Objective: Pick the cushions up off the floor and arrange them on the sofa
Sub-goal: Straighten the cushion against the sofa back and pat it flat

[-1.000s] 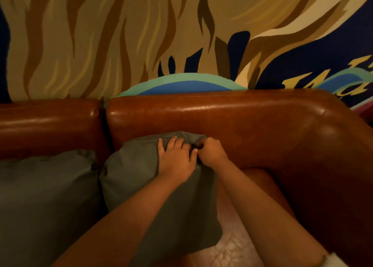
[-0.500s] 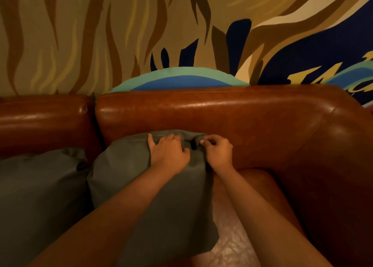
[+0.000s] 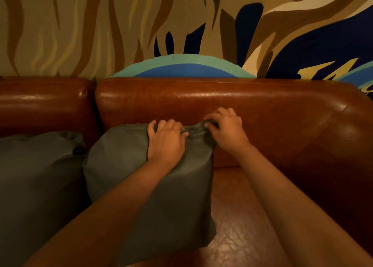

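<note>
A grey-green cushion [image 3: 121,165] stands upright on the brown leather sofa [image 3: 201,103], leaning against the backrest. My left hand [image 3: 164,141] lies on its upper edge, fingers curled into the fabric. My right hand [image 3: 227,129] pinches the cushion's top right corner, where the cloth is bunched. A second grey-green cushion [image 3: 38,176] stands just to the left, touching the first one.
The sofa's right armrest [image 3: 343,155] rises close on the right. Bare leather seat [image 3: 242,216] shows between the cushion and the armrest. A painted wall [image 3: 141,24] with tan, brown and blue shapes stands behind the backrest.
My right hand has slid right along the cushion's top edge to the corner, so the hands are now apart. The cushion stands straighter against the backrest.
</note>
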`<state>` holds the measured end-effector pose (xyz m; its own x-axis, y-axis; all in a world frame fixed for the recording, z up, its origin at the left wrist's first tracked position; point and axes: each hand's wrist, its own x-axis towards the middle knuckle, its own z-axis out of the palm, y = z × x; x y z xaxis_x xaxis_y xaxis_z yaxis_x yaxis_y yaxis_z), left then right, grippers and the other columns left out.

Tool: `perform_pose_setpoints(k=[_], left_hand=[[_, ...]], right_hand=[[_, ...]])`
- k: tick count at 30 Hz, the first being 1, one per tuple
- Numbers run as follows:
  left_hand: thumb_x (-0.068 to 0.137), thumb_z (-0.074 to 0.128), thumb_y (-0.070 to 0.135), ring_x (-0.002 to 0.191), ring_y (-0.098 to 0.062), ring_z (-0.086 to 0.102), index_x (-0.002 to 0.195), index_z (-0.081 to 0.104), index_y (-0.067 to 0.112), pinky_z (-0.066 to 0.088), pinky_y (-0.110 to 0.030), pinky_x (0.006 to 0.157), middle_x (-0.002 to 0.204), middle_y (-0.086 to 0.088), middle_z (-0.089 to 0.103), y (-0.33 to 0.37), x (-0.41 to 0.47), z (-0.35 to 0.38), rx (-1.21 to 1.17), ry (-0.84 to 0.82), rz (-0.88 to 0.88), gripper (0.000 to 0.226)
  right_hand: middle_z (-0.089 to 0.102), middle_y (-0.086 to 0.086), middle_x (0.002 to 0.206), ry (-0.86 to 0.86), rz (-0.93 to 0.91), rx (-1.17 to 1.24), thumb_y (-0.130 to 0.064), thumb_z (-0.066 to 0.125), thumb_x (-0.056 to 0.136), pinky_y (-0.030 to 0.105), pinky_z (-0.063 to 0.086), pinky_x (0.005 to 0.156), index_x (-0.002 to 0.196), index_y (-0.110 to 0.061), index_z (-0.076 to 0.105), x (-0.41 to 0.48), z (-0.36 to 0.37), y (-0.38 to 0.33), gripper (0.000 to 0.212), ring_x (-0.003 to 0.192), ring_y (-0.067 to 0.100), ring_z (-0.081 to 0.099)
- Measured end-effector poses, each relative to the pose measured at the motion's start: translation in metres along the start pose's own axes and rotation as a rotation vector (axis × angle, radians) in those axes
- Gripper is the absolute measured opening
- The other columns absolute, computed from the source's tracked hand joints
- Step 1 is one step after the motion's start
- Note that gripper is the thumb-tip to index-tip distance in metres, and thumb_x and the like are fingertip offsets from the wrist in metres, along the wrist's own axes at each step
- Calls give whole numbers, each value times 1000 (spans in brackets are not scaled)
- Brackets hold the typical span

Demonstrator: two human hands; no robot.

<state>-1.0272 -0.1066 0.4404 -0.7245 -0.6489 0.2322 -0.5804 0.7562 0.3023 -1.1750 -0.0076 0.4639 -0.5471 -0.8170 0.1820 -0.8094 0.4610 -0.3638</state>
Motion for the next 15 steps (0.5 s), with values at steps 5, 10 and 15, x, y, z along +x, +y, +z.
perform_pose_setpoints(k=[5, 10, 15], left_hand=[[93, 48, 45, 104, -21, 50, 102, 57, 24, 21, -47, 112, 102, 3, 55, -3, 2, -1, -97, 133, -24, 24], [96, 42, 45, 114, -19, 47, 113, 57, 23, 12, -50, 116, 113, 3, 53, -3, 0, -3, -129, 99, -35, 32], [98, 42, 38, 105, -21, 55, 105, 63, 19, 11, -51, 115, 106, 2, 61, -4, 8, -2, -102, 85, -3, 29]], right_hand=[[71, 0, 98, 247, 352, 652, -14, 69, 88, 26, 48, 94, 95, -17, 75, -6, 5, 8, 9, 94, 8, 62], [66, 5, 119, 160, 428, 794, -16, 65, 92, 35, 50, 99, 114, -18, 68, -15, 17, 15, 23, 111, 16, 61], [69, -3, 92, 161, 415, 826, -10, 68, 89, 32, 48, 86, 95, -13, 70, -11, 6, 24, 8, 90, 11, 63]])
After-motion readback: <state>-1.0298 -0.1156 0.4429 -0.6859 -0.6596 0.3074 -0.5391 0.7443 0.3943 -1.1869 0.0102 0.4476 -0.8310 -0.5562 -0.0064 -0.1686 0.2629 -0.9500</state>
